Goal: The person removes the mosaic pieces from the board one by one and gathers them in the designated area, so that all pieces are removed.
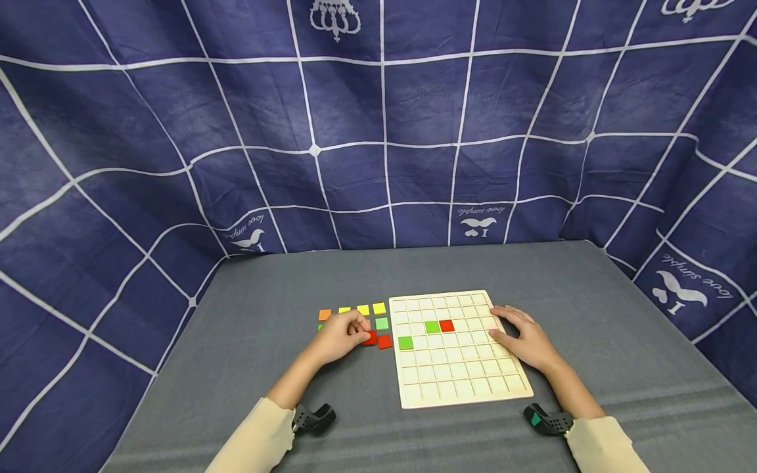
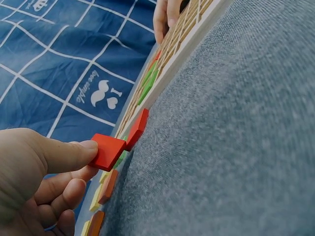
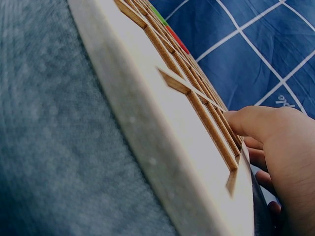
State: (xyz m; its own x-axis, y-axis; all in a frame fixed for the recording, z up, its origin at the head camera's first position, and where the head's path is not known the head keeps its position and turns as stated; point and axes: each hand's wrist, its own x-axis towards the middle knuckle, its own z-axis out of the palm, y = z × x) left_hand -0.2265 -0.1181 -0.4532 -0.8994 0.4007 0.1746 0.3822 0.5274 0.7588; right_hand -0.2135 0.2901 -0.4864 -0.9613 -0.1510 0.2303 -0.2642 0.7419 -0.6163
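Observation:
Between thumb and fingers, my left hand (image 1: 338, 336) pinches a red square tile (image 2: 108, 152), just above the loose tiles. A second red tile (image 1: 384, 341) lies beside it, close to the left edge of the wooden grid board (image 1: 455, 384). My right hand (image 1: 526, 338) rests on the board's right edge, thumb and fingers extended and holding no tile. Set in the board's squares are a green tile (image 1: 432, 327), a red tile (image 1: 447, 326) right next to it, and another green tile (image 1: 405, 343) at the left edge. The left hand hides some loose tiles.
Behind the left hand lie an orange tile (image 1: 325, 315), several yellow tiles (image 1: 379, 308) and a light green tile (image 1: 381, 323). A grey cloth (image 1: 266, 282) covers the table, and a blue curtain with white lines (image 1: 414, 177) hangs around its back and sides.

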